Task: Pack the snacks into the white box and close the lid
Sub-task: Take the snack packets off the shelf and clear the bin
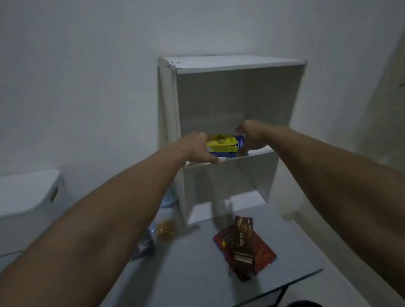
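Observation:
Both my arms reach into a white shelf unit [228, 66] on the table. My left hand [197, 147] and my right hand [250, 136] grip the two ends of a stack of snack packs on the middle shelf: a yellow pack [222, 142] on top of a blue pack [227, 154]. On the grey table [190, 270] lie a brown chocolate pack [243, 244] over a red pack [264, 252]. A yellowish snack bag [166, 229] and a bluish wrapper [144, 245] lie partly hidden by my left forearm. The white box [22, 196] with its lid on stands at the left.
The shelf unit stands against a white wall, with an open lower compartment [231, 187]. The table's front edge [284, 286] runs across the lower right. A pale blue object [170, 199] sits behind the shelf's left side.

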A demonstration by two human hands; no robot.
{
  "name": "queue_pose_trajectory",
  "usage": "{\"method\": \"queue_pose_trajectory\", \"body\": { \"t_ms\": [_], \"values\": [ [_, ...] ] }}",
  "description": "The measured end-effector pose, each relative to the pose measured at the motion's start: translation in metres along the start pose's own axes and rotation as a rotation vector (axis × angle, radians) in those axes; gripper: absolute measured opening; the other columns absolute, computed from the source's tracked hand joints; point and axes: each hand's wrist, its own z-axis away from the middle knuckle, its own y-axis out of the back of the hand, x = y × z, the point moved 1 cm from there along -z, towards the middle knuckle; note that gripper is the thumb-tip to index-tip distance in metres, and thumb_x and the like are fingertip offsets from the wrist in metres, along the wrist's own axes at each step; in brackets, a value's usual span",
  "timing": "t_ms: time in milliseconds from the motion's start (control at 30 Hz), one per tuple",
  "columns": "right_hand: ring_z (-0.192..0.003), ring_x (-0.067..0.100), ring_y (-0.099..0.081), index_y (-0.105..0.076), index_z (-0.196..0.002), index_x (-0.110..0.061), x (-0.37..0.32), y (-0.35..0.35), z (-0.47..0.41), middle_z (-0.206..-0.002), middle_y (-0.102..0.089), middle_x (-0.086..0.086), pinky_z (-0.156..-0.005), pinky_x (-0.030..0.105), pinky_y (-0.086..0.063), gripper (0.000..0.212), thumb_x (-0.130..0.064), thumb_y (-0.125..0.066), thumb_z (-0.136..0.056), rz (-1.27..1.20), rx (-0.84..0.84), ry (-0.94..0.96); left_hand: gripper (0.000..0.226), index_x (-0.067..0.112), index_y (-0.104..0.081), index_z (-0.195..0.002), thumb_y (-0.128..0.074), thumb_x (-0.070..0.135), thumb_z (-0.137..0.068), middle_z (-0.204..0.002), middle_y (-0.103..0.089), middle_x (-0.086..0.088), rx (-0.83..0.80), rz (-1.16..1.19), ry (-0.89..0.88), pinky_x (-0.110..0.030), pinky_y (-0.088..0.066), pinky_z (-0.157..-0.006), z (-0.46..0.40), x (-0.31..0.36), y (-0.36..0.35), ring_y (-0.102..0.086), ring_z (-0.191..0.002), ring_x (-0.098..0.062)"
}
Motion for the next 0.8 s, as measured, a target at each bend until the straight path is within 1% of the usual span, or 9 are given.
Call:
{"method": "queue_pose_trajectory", "body": {
  "t_ms": [67, 100, 233, 333, 400, 433, 500, 667, 800],
  "values": [
    [-0.083, 0.027, -0.053, -0.052, -0.085, -0.017, -0.002, -0.006, -0.020, -0.085, -0.055, 0.003, -0.069, 0.030, -0.042, 0.049, -0.042, -0.086, -0.060, -0.011, -0.029, 0.015, 0.072, 0.016, -0.056, -0.128, -0.074, 0.054, -0.071, -0.121, -0.063, -0.005, -0.042, -0.039, 0.021, -0.037, -0.052, -0.087, -0.016, -0.008, -0.008, -0.061, -0.105, -0.025],
    [-0.083, 0.027, -0.053, -0.052, -0.086, -0.019, -0.001, -0.012, -0.033, -0.089, -0.058, 0.004, -0.070, 0.031, -0.043, 0.049, -0.043, -0.086, -0.059, -0.015, -0.052, 0.013, 0.075, 0.013, -0.054, -0.131, -0.074, 0.053, -0.072, -0.127, -0.060, -0.006, -0.062, -0.043, 0.035, -0.037, -0.051, -0.090, -0.025, -0.014, -0.015, -0.059, -0.110, -0.026],
    [-0.094, 0.026, -0.054, -0.057, -0.123, -0.015, -0.001, -0.032, -0.075, -0.115, -0.061, 0.008, -0.079, 0.032, -0.046, 0.074, -0.044, -0.085, -0.060, -0.047, -0.075, 0.022, 0.074, 0.008, -0.052, -0.133, -0.074, 0.049, -0.076, -0.134, -0.056, -0.009, -0.090, 0.011, 0.060, -0.034, -0.048, -0.095, -0.060, -0.037, -0.035, -0.056, -0.118, -0.026],
    [-0.103, 0.029, -0.059, -0.057, -0.123, -0.015, -0.003, -0.038, -0.098, -0.117, -0.062, 0.008, -0.085, 0.036, -0.051, 0.073, -0.041, -0.085, -0.061, -0.063, -0.090, 0.024, 0.061, 0.007, -0.060, -0.122, -0.073, 0.046, -0.078, -0.124, -0.061, -0.011, -0.089, 0.014, 0.063, -0.037, -0.050, -0.092, -0.079, -0.045, -0.045, -0.058, -0.111, -0.030],
    [-0.102, 0.029, -0.059, -0.056, -0.122, -0.016, -0.004, -0.041, -0.112, -0.117, -0.062, 0.007, -0.086, 0.040, -0.054, 0.073, -0.039, -0.086, -0.060, -0.087, -0.103, 0.033, 0.037, 0.011, -0.063, -0.089, -0.073, 0.045, -0.077, -0.101, -0.065, -0.013, -0.080, 0.001, 0.058, -0.035, -0.052, -0.078, -0.089, -0.048, -0.053, -0.062, -0.095, -0.033],
    [-0.101, 0.028, -0.059, -0.056, -0.122, -0.016, -0.004, -0.043, -0.119, -0.116, -0.062, 0.007, -0.086, 0.041, -0.055, 0.073, -0.037, -0.086, -0.059, -0.093, -0.108, 0.035, 0.034, 0.015, -0.055, -0.072, -0.072, 0.044, -0.077, -0.086, -0.061, -0.012, -0.068, -0.002, 0.062, -0.034, -0.048, -0.070, -0.092, -0.051, -0.055, -0.062, -0.087, -0.033],
    [-0.097, 0.027, -0.060, -0.056, -0.119, -0.016, -0.005, -0.045, -0.129, -0.111, -0.061, 0.007, -0.083, 0.040, -0.056, 0.071, -0.032, -0.087, -0.057, -0.106, -0.134, 0.025, 0.042, 0.016, -0.043, -0.059, -0.070, 0.043, -0.076, -0.066, -0.049, -0.005, -0.057, -0.017, 0.052, -0.033, -0.044, -0.061, -0.096, -0.053, -0.059, -0.060, -0.077, -0.033],
    [-0.097, 0.025, -0.058, -0.056, -0.117, -0.017, -0.005, -0.052, -0.146, -0.113, -0.059, 0.005, -0.085, 0.039, -0.054, 0.078, -0.036, -0.091, -0.050, -0.140, -0.183, 0.016, 0.030, 0.016, -0.057, -0.069, -0.068, 0.042, -0.077, -0.070, -0.056, -0.005, -0.056, -0.025, 0.026, -0.034, -0.049, -0.064, -0.103, -0.057, -0.068, -0.059, -0.073, -0.029],
    [-0.097, 0.027, -0.057, -0.054, -0.115, -0.018, 0.000, -0.055, -0.149, -0.113, -0.057, 0.006, -0.080, 0.045, -0.057, 0.082, -0.036, -0.093, -0.045, -0.187, -0.168, -0.014, 0.033, 0.016, -0.059, -0.073, -0.070, 0.047, -0.075, -0.073, -0.057, -0.006, -0.030, -0.022, 0.009, -0.034, -0.048, -0.064, -0.108, -0.060, -0.072, -0.058, -0.073, -0.029]
  ]
}}
